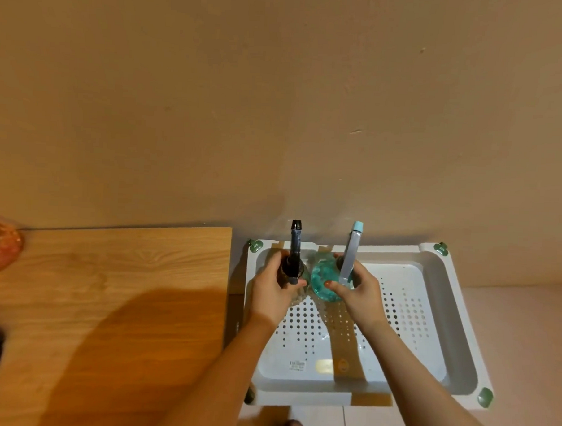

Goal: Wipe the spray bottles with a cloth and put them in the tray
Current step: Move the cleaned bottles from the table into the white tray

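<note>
- The black-topped bottle [293,261] and the teal bottle [326,279] stand side by side at the tray's [427,364] eleven o'clock corner.
- The left hand [275,285] grips the black-topped one, and the right hand [355,288] grips the teal one.
- Best to seat both bases flat before letting go, nozzles towards twelve.
- The wooden table [108,302] lies at nine o'clock.

Head camera looks steeply down, close above the white tray [455,317] beside the wall [278,100].
</note>
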### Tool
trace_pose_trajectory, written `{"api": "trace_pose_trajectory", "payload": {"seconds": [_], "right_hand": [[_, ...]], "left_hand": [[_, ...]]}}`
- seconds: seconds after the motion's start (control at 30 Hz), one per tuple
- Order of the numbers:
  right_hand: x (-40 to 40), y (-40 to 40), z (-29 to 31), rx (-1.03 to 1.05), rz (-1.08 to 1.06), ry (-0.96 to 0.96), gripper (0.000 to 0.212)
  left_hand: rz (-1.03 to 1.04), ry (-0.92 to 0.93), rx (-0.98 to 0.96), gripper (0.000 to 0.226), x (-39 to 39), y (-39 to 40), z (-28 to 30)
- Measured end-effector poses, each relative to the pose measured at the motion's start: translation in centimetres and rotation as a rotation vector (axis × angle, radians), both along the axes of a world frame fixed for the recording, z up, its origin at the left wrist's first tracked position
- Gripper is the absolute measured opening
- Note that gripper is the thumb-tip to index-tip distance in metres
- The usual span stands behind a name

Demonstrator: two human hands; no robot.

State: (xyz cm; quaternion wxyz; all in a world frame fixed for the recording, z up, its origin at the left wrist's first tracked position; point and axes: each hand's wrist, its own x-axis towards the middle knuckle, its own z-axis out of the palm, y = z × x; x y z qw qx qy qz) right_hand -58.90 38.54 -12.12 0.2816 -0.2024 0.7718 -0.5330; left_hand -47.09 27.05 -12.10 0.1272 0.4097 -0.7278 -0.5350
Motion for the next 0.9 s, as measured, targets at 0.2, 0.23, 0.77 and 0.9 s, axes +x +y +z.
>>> {"api": "trace_pose_trajectory", "payload": {"seconds": [0.2, 0.23, 0.77, 0.9], "right_hand": [[-0.4, 0.1, 0.6, 0.135, 0.057, 0.005, 0.051], [-0.3, 0.2, 0.7, 0.176, 0.044, 0.015, 0.057], [13.9, -4.9, 13.1, 0.194, 0.231, 0.169, 0.014], [18.4, -10.8, 16.4, 0.122, 0.355, 0.265, 0.012]], "left_hand": [[-0.012, -0.065, 0.005, 0.052, 0.2, -0.3, -0.2], [-0.001, -0.084, 0.028, 0.061, 0.4, -0.3, 0.0], [0.248, -0.109, 0.032, 0.041, 14.7, -0.3, 12.8], [0.346, -0.025, 0.031, 0.034, 20.7, -5.3, 15.9]]}}
